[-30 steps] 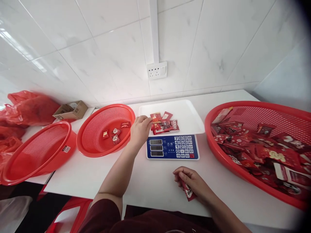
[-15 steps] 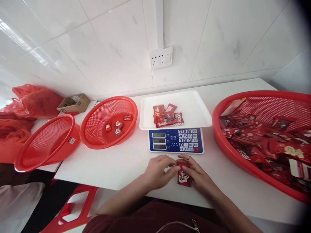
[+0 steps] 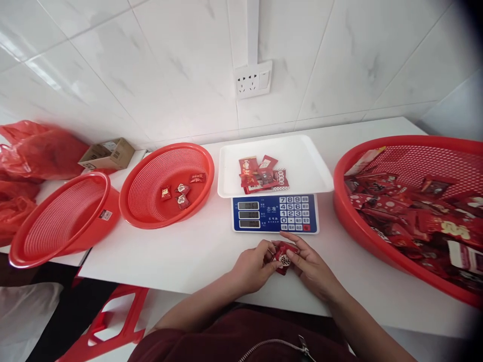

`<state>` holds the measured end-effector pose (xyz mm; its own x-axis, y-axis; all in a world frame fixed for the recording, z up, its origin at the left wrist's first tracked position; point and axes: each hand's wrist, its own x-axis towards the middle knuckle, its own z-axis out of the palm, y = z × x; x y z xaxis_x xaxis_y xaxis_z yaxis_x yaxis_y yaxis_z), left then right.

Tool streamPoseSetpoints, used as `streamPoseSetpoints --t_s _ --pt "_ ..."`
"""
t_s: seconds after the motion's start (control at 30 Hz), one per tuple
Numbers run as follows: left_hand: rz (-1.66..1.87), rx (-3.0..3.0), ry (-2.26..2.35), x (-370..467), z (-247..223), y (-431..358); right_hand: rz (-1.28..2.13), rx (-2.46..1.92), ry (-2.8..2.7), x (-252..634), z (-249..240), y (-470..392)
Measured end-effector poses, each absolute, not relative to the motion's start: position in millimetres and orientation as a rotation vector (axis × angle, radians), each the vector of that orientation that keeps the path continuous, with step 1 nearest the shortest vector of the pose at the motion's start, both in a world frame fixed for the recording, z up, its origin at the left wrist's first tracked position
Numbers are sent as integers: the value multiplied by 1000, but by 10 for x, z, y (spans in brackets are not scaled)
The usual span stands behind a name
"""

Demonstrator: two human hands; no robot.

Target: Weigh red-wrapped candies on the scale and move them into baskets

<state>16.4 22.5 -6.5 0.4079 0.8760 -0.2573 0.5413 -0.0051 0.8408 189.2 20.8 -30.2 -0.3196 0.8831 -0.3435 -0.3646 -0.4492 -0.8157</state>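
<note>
Between my hands is a small red snack packet with white patches and dark lettering. My left hand pinches its left edge between thumb and fingers. On the other side, my right hand grips it with the thumb on top and the fingers behind. Just beyond my hands stands a blue digital scale with a white tray on top. Several red snack packets lie overlapping on the tray.
A large red basket full of wrapped snacks stands at the right. To the left, another red basket holds several small packets, beside a tilted red basket. A cardboard box and red plastic bags sit further left.
The packet has turned and bunched up between my hands, and my left hand has closed onto its edge. The whole view has shifted slightly.
</note>
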Motion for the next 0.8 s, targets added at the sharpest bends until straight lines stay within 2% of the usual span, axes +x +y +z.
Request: streamPoseSetpoints --t_s 0.27,0.43,0.7,0.8 --pt "503 1614 1204 122 -2 250 1894 -1044 -865 1896 -342 224" --pt "482 1823 1194 79 126 329 1867 -1038 -879 1897 -380 218" --pt "908 2229 1355 -176 707 1027 1915 -996 -759 1872 -359 241" --pt "953 2290 1504 -229 898 1334 1920 -985 -780 1873 -380 236"
